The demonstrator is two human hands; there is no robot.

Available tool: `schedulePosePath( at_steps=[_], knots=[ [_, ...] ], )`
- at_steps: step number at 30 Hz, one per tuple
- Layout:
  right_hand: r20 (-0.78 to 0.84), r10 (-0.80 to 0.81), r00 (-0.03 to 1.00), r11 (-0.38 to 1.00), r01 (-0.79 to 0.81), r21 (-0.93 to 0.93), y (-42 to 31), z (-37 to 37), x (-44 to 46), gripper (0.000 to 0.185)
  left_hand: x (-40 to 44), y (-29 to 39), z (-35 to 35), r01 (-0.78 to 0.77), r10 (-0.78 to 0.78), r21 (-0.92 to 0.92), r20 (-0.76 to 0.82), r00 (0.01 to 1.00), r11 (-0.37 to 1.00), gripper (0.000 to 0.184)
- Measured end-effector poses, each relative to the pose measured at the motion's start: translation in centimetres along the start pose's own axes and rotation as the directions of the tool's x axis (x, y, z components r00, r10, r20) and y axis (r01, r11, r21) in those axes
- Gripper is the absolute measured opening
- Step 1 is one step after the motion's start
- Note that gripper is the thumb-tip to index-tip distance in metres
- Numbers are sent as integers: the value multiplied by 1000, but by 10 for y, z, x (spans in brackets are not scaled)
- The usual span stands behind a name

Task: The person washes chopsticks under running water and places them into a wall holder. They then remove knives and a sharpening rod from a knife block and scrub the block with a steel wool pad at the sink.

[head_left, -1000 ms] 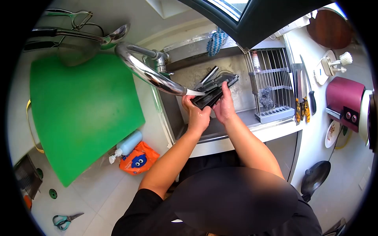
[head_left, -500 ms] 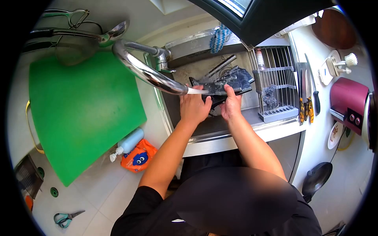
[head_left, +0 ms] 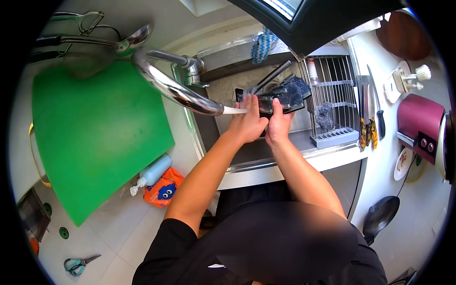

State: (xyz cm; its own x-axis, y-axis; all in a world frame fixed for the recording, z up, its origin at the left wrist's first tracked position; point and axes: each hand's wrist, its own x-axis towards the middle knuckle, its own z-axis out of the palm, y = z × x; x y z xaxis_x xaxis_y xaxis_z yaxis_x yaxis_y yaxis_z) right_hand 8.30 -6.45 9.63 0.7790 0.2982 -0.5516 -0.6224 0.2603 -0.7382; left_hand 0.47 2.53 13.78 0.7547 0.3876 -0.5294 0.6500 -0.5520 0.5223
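Over the sink [head_left: 223,85], my right hand [head_left: 279,124] grips a wet, dark, flat object [head_left: 287,97] by its near edge, thumb on top. My left hand [head_left: 248,121] lies on the left part of the same object with its fingers stretched out. A stream of water from the curved metal faucet [head_left: 175,90] runs onto the left hand's fingers. A metal tube [head_left: 271,77] slants up behind the object. What exactly the dark object is cannot be made out.
A green board [head_left: 102,133] covers the left counter, with a blue bottle [head_left: 156,170] and an orange packet [head_left: 164,187] beside it. A wire rack [head_left: 332,102] stands in the sink's right end; knives [head_left: 371,109] and a maroon appliance [head_left: 419,118] are further right. A window frame [head_left: 304,28] juts overhead.
The dark object has turned flatter and shifted right. My left hand has moved from gripping its near end to lying on it with fingers spread; my right hand still holds it.
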Motion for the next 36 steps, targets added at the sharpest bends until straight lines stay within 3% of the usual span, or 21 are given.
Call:
schedulePosePath(
  at_steps=[2, 5, 6, 8, 10, 13, 18, 20, 24, 26, 27, 28, 29, 30, 32, 33, 36],
  knots=[
    [-50, 31, 998, 997, -35, -71, 1, 4, -3, 68, -5, -1, 1, -41, 42, -65, 20, 999, 997, 83],
    [-44, -18, 999, 991, 12, -134, 3, 3, -2, 68, -9, -7, 14, -78, 84, -328, 3, 996, 941, 81],
    [-39, -41, 998, 991, 35, -132, 4, 3, -3, 67, -8, -13, 22, -104, 95, -460, -43, 995, 882, 78],
    [-55, -5, 998, 996, 0, -91, -9, 14, -11, 65, -10, -9, 22, -171, 162, -796, -93, 982, 580, 70],
    [-50, -20, 999, 995, 15, -101, -3, 13, -5, 63, -6, 1, 29, -175, 117, -812, -132, 984, 557, 61],
    [-121, -16, 993, 987, -4, -162, -2, 13, 0, 64, 8, 9, 20, -64, 5, -627, -97, 995, 777, 67],
    [-101, -78, 992, 944, 41, -326, -6, 12, -17, 71, 78, -34, 58, -16, -81, -587, -138, 987, 809, 72],
    [-87, -54, 995, 952, 25, -306, -6, 13, -28, 73, 73, -14, 17, 130, -165, -671, 12, 986, 730, 71],
    [-122, -13, 992, 964, -19, -264, -6, 12, -32, 69, 93, -43, 35, 42, -164, -808, -68, 984, 587, 67],
    [-144, 15, 989, 975, -46, -217, -5, 9, -31, 68, 83, -44, 25, 92, -121, -603, -7, 993, 793, 62],
    [-155, 32, 987, 981, -61, -184, 3, 1, -23, 73, 81, -50, 31, 92, -124, -599, -11, 992, 795, 62],
    [-155, 76, 985, 986, -97, -134, -1, 2, -22, 70, 77, -58, 41, -124, 76, -388, -137, 988, 913, 62],
    [-131, 102, 986, 990, -113, -83, 5, -3, -19, 67, 73, -67, 51, -324, 294, -136, -203, 934, 936, 63],
    [-105, 123, 987, 991, -127, -33, 15, -8, -13, 64, 64, -58, 45, -324, 295, -132, -203, 934, 937, 63],
    [-107, 134, 985, 990, -137, -20, 18, -7, -14, 60, 39, -34, 27, -167, 120, -220, -212, 970, 961, 65],
    [-105, 140, 984, 990, -142, -9, 20, -5, -14, 57, 33, -36, 27, -189, 164, -114, -203, 965, 975, 69],
    [-127, 198, 972, 980, -196, 30, 24, 3, -15, 52, 15, -36, 34, -189, 169, -62, -235, 957, 980, 71]
  ],
)
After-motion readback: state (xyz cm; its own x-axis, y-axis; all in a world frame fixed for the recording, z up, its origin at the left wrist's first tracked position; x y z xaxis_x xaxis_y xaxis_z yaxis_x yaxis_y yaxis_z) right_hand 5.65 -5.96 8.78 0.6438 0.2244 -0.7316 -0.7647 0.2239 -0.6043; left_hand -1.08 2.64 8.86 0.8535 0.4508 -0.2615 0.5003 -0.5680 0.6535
